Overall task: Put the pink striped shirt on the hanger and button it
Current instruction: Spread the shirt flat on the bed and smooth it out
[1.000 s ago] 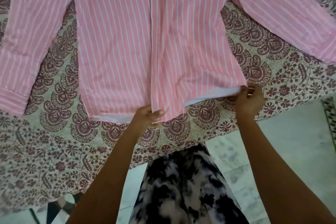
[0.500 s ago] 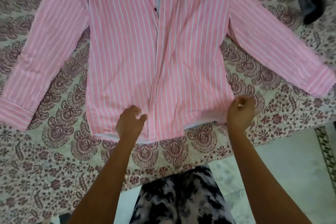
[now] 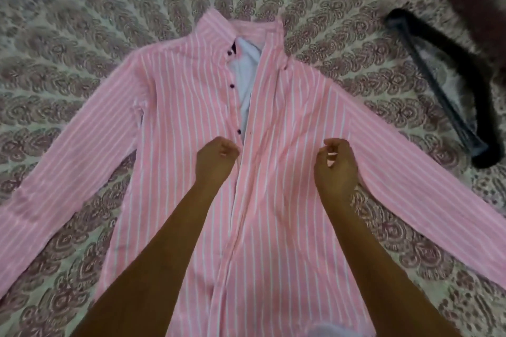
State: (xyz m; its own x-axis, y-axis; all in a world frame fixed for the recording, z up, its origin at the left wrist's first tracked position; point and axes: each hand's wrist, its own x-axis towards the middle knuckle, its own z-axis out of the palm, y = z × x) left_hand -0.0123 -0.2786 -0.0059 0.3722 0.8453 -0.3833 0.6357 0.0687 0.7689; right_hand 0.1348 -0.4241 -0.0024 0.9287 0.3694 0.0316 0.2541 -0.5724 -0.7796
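the patterned bedspread (image 3: 82, 35) fills the view; on it the pink striped shirt (image 3: 287, 123) lies face up, sleeves spread out to both sides, collar away from the person; the front is open near the collar, showing the pale inside, and lower down the two edges meet or overlap, though i cannot tell if any button is done up; the hanger (image 3: 449, 96), dark and blurred, lies on the bedspread beyond the shirt's right sleeve, well apart from the collar and not inside the shirt; the left hand (image 3: 216, 160) is over the button edge, fingers curled in loosely, holding no cloth that i can see; the right hand (image 3: 335, 165) is over the right front panel, fingers likewise curled in, nothing clearly pinched; small dark buttons (image 3: 232, 86) dot the left edge; my judgement: if buttoning starts now, the closed front could block the hanger from sliding in; dragging one panel could also pull the shirt askew.
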